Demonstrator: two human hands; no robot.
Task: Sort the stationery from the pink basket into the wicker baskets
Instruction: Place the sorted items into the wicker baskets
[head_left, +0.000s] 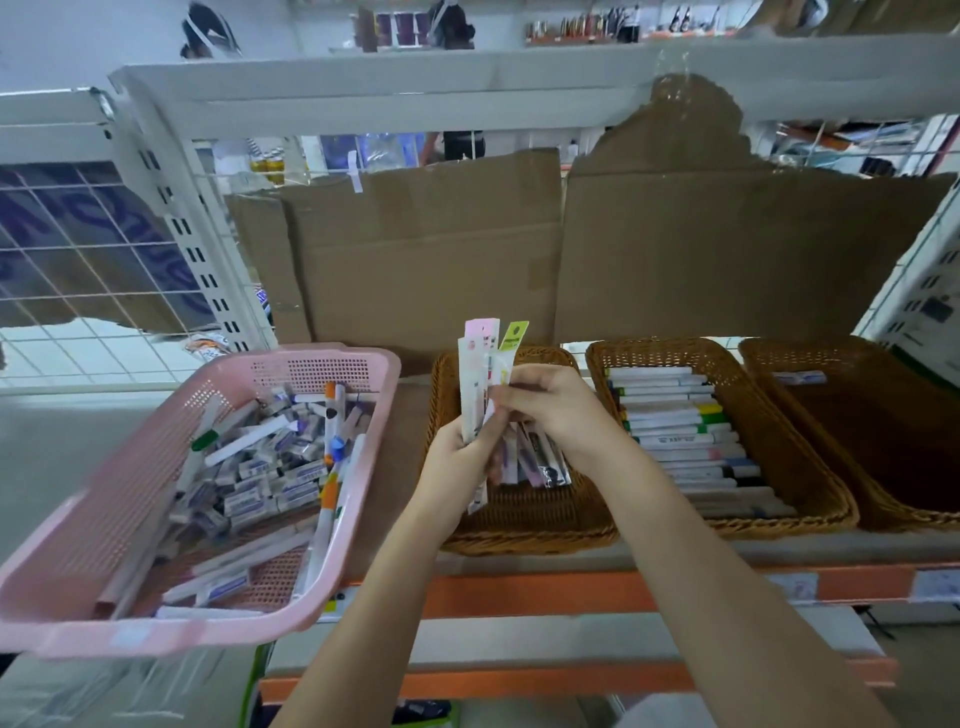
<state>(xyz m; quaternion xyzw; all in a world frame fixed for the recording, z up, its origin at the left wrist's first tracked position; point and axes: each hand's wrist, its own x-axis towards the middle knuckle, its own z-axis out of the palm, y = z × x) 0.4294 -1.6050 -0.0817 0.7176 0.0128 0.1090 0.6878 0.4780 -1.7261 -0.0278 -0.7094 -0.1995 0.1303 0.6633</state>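
**Holding a loose sheaf of packets over the first wicker basket**

Gripping a fan of slim packaged pens (485, 374), I judge the main risk to be the bundle itself: the packets are slick, uneven in length and standing nearly upright, so if I loosen my fingers to pull one free, the rest may slide down and scatter. They would most likely drop into the left wicker basket (524, 530) directly beneath, which is harmless if they belong there, but one could tip sideways past its rim toward the pink basket (218, 379) and be mixed back in with the unsorted erasers and markers. Misfiling is the other risk, since the middle wicker basket (810, 467), just right of the left one, holds neatly rowed markers that look similar at a glance.

My left hand (457, 462) is above the left wicker basket's near half, fingers curled round the lower part of the sheaf, thumb side up. My right hand (556, 410) comes in from the right, over the same basket's far half, fingertips pinching the packets near their middle. Both forearms reach forward from below, converging over that basket. The right wicker basket (883, 493), farthest from it, holds only one small item that I can see.
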